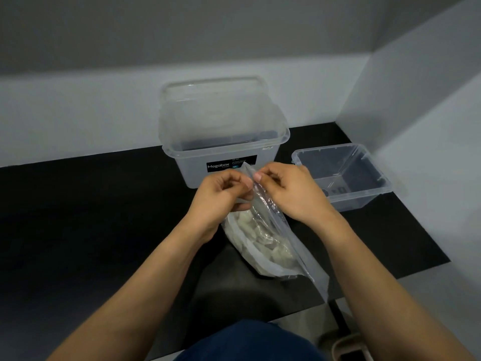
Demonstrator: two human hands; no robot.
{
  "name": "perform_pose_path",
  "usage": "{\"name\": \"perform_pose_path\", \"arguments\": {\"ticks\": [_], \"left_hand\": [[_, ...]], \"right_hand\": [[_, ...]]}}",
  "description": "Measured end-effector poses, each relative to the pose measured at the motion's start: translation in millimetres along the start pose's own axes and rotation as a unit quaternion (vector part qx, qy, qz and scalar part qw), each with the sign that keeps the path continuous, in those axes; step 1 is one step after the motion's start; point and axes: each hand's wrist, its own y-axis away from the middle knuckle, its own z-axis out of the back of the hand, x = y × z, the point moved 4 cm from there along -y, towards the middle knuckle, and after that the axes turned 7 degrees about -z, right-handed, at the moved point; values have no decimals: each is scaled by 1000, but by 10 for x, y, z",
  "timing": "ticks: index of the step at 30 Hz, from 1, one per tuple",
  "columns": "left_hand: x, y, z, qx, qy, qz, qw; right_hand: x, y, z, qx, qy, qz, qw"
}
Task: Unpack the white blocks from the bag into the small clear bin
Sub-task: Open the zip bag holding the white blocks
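White blocks [256,231] sit sealed in the clear plastic zip bag [283,246] on the black desk [104,217], your left hand [221,196] and right hand [294,194] each in a pinching grip on its top edge, seemingly to pull it open.

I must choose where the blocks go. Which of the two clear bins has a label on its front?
The large bin behind the hands, with the black "Megabox" label. The small bin to its right shows no such label.
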Motion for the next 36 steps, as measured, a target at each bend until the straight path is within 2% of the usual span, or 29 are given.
{"name": "perform_pose_path", "arguments": {"ticks": [2,7,11,18,25,28,33,36], "left_hand": [[6,6,-19,-20,-6,3,1000],[-41,-26,-89,3,-37,-5,999],[-26,-38,-62,-16,-57,-20,998],[-126,-90,-105,-15,-175,-53,983],[-114,-71,-84,-33,-164,-27,986],[-136,-40,-134,-60,-102,9,993],[-44,102,-286,29,-4,101,994],[36,147,-285,-12,51,104,993]], "right_hand": [[55,2,-17,-15,44,17,999],[92,7,-23,15,-8,18,1000],[-3,-14,67,30,-14,11,999],[20,-74,112,6,93,42,995],[-79,-237,158,-33,116,-6,993],[5,-211,182,-22,89,8,996],[28,-70,163,11,-60,-36,998],[-51,142,209,69,-149,-55,985]]}}
